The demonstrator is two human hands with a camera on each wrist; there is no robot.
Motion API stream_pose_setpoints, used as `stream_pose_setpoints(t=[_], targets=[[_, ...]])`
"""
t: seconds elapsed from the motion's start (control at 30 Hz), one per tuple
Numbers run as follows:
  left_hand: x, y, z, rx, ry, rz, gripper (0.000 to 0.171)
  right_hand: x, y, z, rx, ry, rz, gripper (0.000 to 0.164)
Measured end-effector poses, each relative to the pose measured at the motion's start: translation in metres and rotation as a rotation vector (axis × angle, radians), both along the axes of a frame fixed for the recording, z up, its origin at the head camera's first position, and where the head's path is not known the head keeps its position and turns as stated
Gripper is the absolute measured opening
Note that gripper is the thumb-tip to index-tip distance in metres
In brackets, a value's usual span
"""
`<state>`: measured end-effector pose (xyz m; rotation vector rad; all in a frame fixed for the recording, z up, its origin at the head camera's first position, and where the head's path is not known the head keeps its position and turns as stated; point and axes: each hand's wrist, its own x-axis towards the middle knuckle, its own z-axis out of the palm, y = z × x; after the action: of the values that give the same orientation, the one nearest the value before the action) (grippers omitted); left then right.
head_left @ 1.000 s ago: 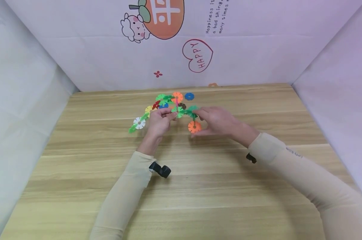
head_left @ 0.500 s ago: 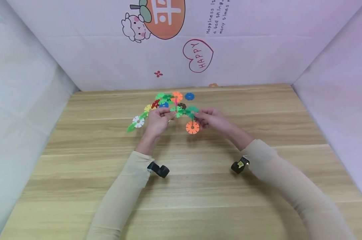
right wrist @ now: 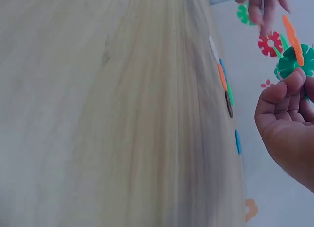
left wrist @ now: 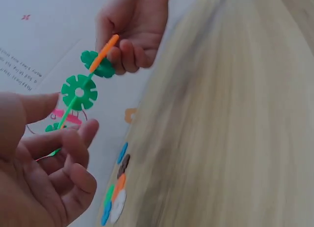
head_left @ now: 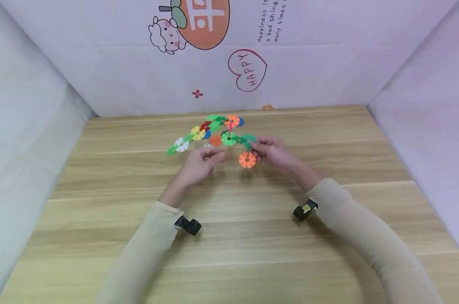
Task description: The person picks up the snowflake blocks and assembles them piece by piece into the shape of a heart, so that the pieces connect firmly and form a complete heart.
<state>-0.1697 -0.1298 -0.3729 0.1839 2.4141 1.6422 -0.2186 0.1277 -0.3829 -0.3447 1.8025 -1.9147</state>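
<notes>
My right hand (head_left: 276, 154) pinches the teal disc (head_left: 248, 139) at the right end of a chain of slotted plastic discs (head_left: 224, 137). An orange disc (head_left: 243, 162) hangs below that teal one, and the right wrist view shows it edge-on as an orange disc (right wrist: 293, 40) above the fingertips. The chain arches over the table to a yellow disc (head_left: 197, 133) and a white disc (head_left: 181, 145) at its left. My left hand (head_left: 200, 165) is just below the chain, its thumb and fingers apart in the left wrist view, with a green disc (left wrist: 71, 87) beyond them.
Loose discs lie flat near the table's back edge: an orange one (head_left: 215, 140), a blue one (head_left: 241, 122), a brown one (left wrist: 123, 165) and a white one (left wrist: 118, 206). A printed white backdrop (head_left: 309, 76) rises behind the wooden table (head_left: 252, 236).
The right hand, spread around the chain's end at first, now pinches the teal disc. The left hand has let go of the light green disc and dropped slightly. The chain's left part has shifted right and up.
</notes>
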Motion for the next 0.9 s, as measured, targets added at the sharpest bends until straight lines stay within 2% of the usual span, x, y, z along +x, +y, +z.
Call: stream_pose_setpoints(t=[0.1, 0.2, 0.37, 0.5, 0.57, 0.67, 0.9], targets=[[0.004, -0.005, -0.002, -0.175, 0.072, -0.082, 0.033, 0.000, 0.007, -0.002, -0.043, -0.050, -0.032, 0.021], [0.004, -0.007, 0.001, -0.392, 0.128, -0.117, 0.035, -0.001, 0.011, -0.004, -0.068, -0.112, -0.061, 0.022], [-0.004, -0.007, 0.004, -0.735, 0.164, -0.179, 0.042, -0.005, 0.013, -0.012, -0.107, -0.211, -0.104, 0.022], [-0.013, -0.006, 0.002, -0.904, 0.168, -0.228, 0.049, -0.007, 0.015, -0.017, -0.130, -0.254, -0.121, 0.019], [-0.016, -0.005, 0.001, -0.945, 0.154, -0.246, 0.056, -0.008, 0.014, -0.017, -0.131, -0.262, -0.125, 0.018], [-0.020, -0.004, 0.000, -0.977, 0.146, -0.266, 0.055, -0.009, 0.014, -0.018, -0.124, -0.278, -0.131, 0.016], [-0.026, -0.003, 0.000, -0.895, 0.156, -0.236, 0.025, -0.007, 0.012, -0.020, -0.081, -0.278, -0.145, 0.016]])
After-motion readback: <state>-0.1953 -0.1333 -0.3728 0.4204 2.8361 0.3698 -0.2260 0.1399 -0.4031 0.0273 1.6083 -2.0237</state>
